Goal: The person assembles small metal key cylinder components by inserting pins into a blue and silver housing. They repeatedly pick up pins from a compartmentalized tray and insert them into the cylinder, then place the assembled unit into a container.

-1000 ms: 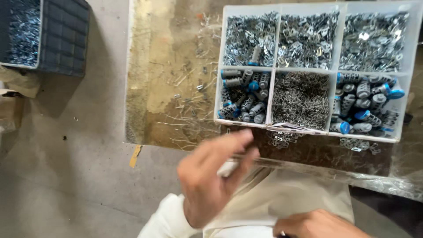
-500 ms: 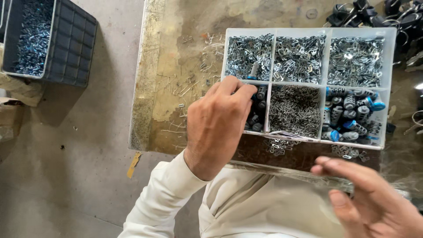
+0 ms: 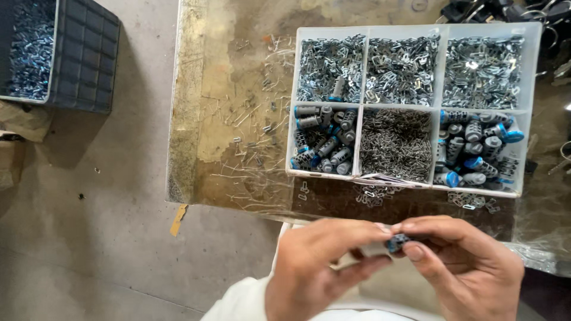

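My left hand (image 3: 318,264) and my right hand (image 3: 467,264) meet just below the table's near edge. Between their fingertips they pinch a small grey cylinder with a blue end (image 3: 397,242). Above them on the worn table (image 3: 220,125) sits a white compartment tray (image 3: 440,106). Its lower-left cell (image 3: 323,141) and lower-right cell (image 3: 476,151) hold similar grey and blue cylinders. The lower-middle cell (image 3: 395,142) is full of thin metal pins. The three upper cells (image 3: 404,68) hold small metal clips.
A dark plastic crate (image 3: 56,53) with metal parts stands on the concrete floor at the upper left. Loose pins and clips lie scattered on the table left of and below the tray. Dark metal items (image 3: 505,9) sit beyond the tray at the top right.
My left hand has pulled back from the tray's lower-left cell toward my body. My right hand has come in to meet it, and both now pinch a small cylinder.
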